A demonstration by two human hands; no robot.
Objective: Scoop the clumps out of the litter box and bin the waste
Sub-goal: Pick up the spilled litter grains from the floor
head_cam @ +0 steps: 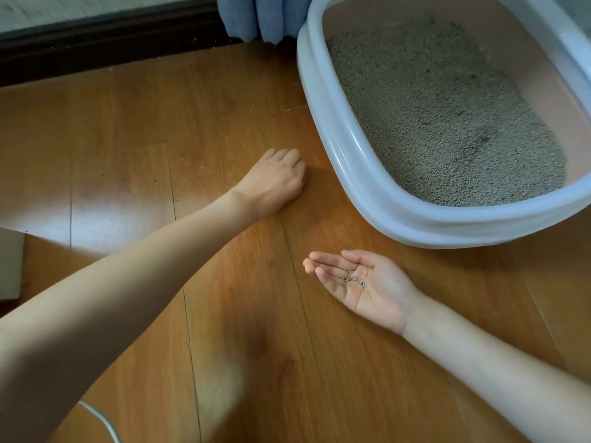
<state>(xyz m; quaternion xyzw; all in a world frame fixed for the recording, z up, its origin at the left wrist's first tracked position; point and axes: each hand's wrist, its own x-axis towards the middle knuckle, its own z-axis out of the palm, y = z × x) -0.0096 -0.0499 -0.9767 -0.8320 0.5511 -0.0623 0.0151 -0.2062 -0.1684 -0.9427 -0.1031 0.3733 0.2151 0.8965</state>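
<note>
A pale blue litter box (349, 148) stands on the wooden floor at the upper right, filled with grey granular litter (431, 116). My left hand (275, 180) reaches onto the floor just left of the box, back upward and fingers curled down against the boards; its fingertips are hidden. Palm up in front of the box, my right hand (374, 289) lies open with fingers relaxed. Several small litter grains (353, 278) rest in its palm. No scoop or bin is in view.
A few stray grains (320, 188) dot the floor between my left hand and the box. A dark baseboard (112, 43) runs along the back, with blue cloth (262, 17) hanging beside the box. A white cable (99, 420) lies at the bottom left.
</note>
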